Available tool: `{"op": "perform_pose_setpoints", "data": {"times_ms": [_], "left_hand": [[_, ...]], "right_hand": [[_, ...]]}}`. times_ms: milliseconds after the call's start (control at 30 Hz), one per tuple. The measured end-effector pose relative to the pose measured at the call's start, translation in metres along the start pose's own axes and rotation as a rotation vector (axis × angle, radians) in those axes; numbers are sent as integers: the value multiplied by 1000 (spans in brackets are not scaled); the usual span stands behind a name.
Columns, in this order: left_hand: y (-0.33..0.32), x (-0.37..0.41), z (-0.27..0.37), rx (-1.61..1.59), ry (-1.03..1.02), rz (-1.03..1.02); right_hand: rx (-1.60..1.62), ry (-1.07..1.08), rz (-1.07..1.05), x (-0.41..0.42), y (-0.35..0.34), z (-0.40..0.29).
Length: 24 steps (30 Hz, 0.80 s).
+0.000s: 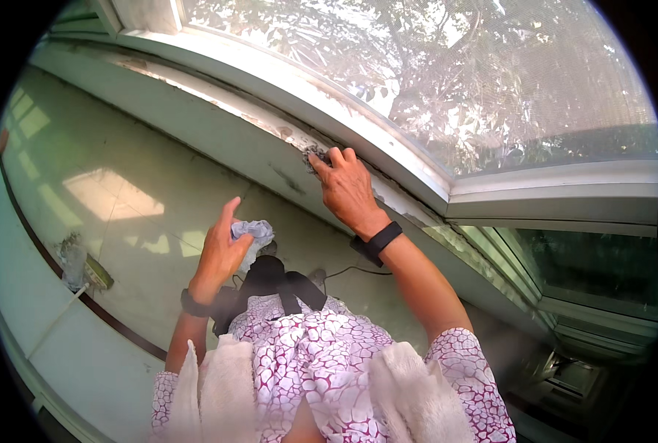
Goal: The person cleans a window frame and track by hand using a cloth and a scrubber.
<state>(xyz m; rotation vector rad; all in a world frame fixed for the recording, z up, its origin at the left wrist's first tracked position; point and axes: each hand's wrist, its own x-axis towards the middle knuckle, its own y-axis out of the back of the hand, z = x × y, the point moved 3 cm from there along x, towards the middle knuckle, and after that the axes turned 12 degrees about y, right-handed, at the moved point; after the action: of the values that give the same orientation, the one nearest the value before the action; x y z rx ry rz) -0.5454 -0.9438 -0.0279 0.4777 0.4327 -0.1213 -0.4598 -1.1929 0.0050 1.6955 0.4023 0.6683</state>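
Note:
My right hand (348, 191) presses down on the window sill (271, 124), fingers bent over a dark grey, tangled scouring pad (313, 159). Much of the pad is hidden beneath the fingers. The sill's paint is chipped, and dirt lines the groove beside the white window frame (356, 124). Below and to the left, in front of my body, my left hand (224, 246) holds a crumpled pale grey-blue cloth or plastic sheet (257, 231) between thumb and palm, its index finger stretched out. A grey smudge (288, 180) marks the wall under the sill.
A broom-like tool (97, 272) with a clear plastic bag (73, 266) lies on the tiled floor (140, 149) at left. A thin dark cable (356, 268) runs near my feet. A mesh-screened window (445, 72) rises ahead; towel ends (226, 376) hang over my chest.

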Motion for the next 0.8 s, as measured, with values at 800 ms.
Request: {"op": "perform_pose_setpoints", "data": {"times_ms": [800], "left_hand": [[3,-19,-7,34,66,8]], "right_hand": [[-67,-81,195,44,-23,-2]]}}
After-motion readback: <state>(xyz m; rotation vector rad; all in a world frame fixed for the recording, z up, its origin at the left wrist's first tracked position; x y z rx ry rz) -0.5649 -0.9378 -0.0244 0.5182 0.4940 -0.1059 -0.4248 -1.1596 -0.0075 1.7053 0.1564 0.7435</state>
